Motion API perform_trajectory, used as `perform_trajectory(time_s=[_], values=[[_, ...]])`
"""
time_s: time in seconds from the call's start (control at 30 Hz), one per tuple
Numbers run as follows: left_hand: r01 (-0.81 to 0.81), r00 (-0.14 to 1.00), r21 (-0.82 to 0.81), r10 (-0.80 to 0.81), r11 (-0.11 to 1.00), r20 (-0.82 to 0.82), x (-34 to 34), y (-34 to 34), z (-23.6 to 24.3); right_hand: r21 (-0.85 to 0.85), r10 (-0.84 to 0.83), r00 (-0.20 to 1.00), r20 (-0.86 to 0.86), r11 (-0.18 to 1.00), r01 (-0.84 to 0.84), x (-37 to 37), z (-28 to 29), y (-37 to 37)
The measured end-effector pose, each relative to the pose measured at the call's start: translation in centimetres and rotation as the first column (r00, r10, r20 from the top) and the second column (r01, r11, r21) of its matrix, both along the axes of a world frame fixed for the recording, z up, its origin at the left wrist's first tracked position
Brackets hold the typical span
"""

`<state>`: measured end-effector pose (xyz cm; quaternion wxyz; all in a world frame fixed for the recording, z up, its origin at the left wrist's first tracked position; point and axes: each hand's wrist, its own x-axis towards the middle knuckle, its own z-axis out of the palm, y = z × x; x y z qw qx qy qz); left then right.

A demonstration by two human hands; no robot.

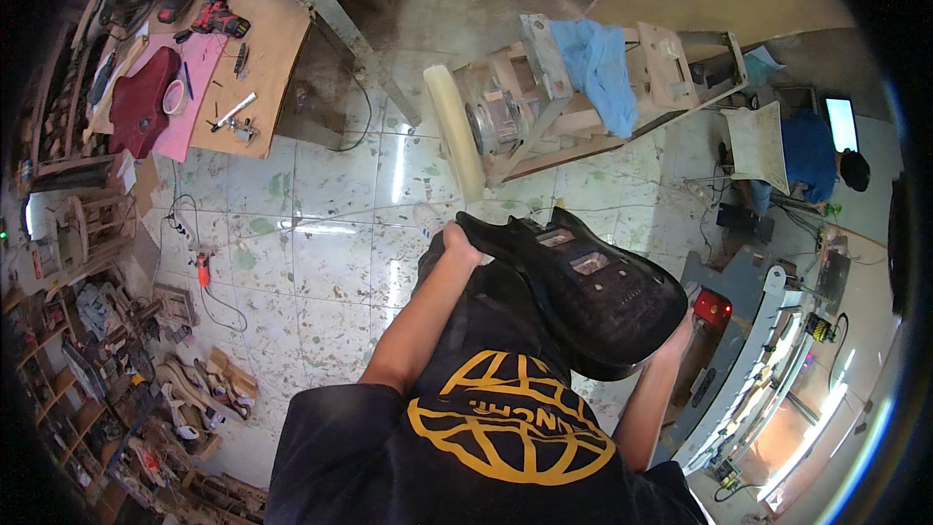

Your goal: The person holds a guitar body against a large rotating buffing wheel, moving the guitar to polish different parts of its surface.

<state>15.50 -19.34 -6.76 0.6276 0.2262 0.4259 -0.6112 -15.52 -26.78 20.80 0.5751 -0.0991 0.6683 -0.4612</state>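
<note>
A black electric guitar body (622, 303) with pickup cutouts is held in front of my torso, tilted so its wide end points to the right. My left hand (461, 245) grips the horn at its left end, fingers mostly hidden beneath. At the wide end, my right hand (677, 338) holds the lower right edge, its fingers largely behind the body. Just beyond the guitar body stands a large pale buffing wheel (453, 131), apart from it, mounted on a motor (494, 124) in a wooden frame.
A blue cloth (595, 73) drapes over the frame. The workbench (255, 87) at far left bears a red-black drill (220, 15) and a maroon guitar body (144, 102). An orange device with a cord (203, 270) lies on the tiled floor. A person (814, 160) sits at far right.
</note>
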Motion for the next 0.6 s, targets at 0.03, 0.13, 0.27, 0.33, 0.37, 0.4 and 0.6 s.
perform_trajectory(time_s=[0.03, 0.13, 0.27, 0.33, 0.37, 0.4, 0.6], values=[[0.014, 0.999, -0.072, -0.018, 0.997, -0.051, -0.1, -0.5, 0.3, 0.012, -0.063, 0.996, -0.056, 0.998, 0.064, 0.4, 0.5, 0.0], [0.174, 0.974, 0.050, -0.164, 0.983, -0.157, -0.5, -2.3, 1.6, -0.037, -0.017, 0.999, -0.039, 0.999, 0.016, -0.5, 1.4, 0.0], [0.033, 0.995, 0.013, -0.031, 0.999, -0.099, 0.0, -2.0, -3.6, -0.057, 0.014, 1.000, 0.004, 0.998, -0.013, 1.5, 1.3, -0.9], [0.044, 0.995, 0.113, -0.033, 0.993, -0.096, 0.2, -2.9, -3.4, -0.068, -0.010, 1.000, 0.012, 0.998, 0.010, 2.4, 1.1, -1.5], [0.050, 0.995, 0.146, -0.036, 0.988, -0.097, 0.4, -3.3, -3.0, -0.067, -0.013, 1.000, 0.005, 0.998, 0.013, 2.8, 0.9, -1.9], [0.019, 0.998, 0.118, -0.012, 0.993, -0.060, 0.6, -3.6, -2.6, -0.044, -0.032, 0.998, -0.050, 0.999, 0.030, 3.1, 0.7, -2.4], [0.027, 1.000, 0.113, -0.027, 0.993, -0.001, 2.9, -3.1, -5.5, 0.044, -0.057, 0.996, -0.073, 0.997, 0.060, 9.4, -0.4, -4.8]])
